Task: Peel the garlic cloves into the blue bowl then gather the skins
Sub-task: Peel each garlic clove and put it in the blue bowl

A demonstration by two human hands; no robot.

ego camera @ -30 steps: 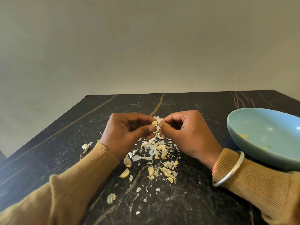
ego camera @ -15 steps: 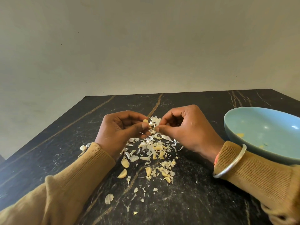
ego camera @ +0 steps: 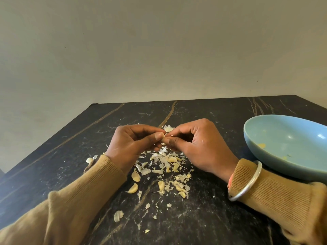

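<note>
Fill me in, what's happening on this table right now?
A person in mustard-brown knit sleeves is peeling a small pale garlic clove, pinched between the left hand and right hand above the black veined stone table. Papery white skins and yellowish cloves lie scattered beneath the hands. The light blue round bowl at the right holds only a few small yellowish bits.

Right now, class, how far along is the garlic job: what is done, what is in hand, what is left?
Done: some peeling, since loose skins litter the table; the blue bowl holds only a few yellow bits. In hand: the left hand and right hand pinch one clove above the pile. Left: several cloves lie among the skins, outside the bowl, and the skins are scattered, not gathered.
</note>
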